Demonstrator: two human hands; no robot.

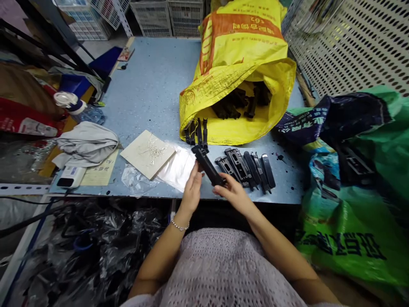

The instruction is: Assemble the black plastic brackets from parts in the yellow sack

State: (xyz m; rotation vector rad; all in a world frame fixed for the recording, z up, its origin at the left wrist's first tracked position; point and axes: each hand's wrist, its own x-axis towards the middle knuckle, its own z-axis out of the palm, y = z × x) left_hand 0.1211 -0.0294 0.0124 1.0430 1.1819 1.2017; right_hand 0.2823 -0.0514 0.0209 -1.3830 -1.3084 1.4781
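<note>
A long black plastic part (pixel 207 165) is held at a slant above the front edge of the table. My left hand (pixel 192 185) has its fingers closed on the part's left side. My right hand (pixel 234 194) grips its lower right end, with the thumb in front. Just beyond my right hand several black frame-like parts (pixel 238 164) and smooth black handle-shaped pieces (pixel 267 170) lie in a row. Several thin black pieces (pixel 200 130) lie by the mouth of a yellow woven sack (pixel 239 55), and more black parts (pixel 225 106) are inside it.
A pale square board (pixel 145 153) with tiny bits on it lies on clear plastic (pixel 179 170). Further left are a grey cloth (pixel 86 145), a white device (pixel 72 177) and a bottle (pixel 79 108). A green bag (pixel 348 230) stands right, before a perforated panel (pixel 351 51).
</note>
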